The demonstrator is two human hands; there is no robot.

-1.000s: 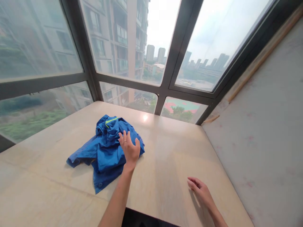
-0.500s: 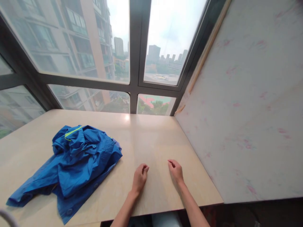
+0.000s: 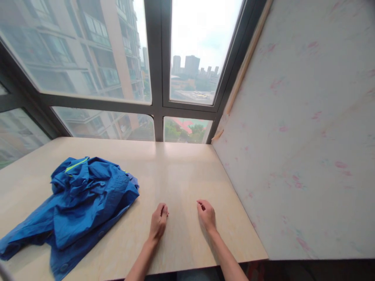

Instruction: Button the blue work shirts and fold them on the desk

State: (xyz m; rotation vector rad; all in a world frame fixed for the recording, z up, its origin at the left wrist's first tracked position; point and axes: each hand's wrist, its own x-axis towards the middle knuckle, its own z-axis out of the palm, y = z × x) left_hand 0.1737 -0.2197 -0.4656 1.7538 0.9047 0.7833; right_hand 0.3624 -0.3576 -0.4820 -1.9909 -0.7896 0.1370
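Note:
A crumpled blue jacket (image 3: 79, 199) with a yellow-green stripe and snap buttons lies on the left half of a beige stone table (image 3: 181, 171). My left hand (image 3: 158, 223) rests on the table to the right of the jacket, apart from it, fingers curled in loosely with nothing in them. My right hand (image 3: 206, 214) rests a little further right, near the table's front edge, fingers also curled under and holding nothing.
Large windows with dark frames (image 3: 159, 70) run along the far side and left of the table. A pale wall panel (image 3: 295, 136) with faint pink marks stands along the table's right edge. The front edge of the table lies just below my wrists.
My left hand has come off the blue jacket and moved right, curling shut beside my right hand. The view has swung right, so the jacket now sits at the left.

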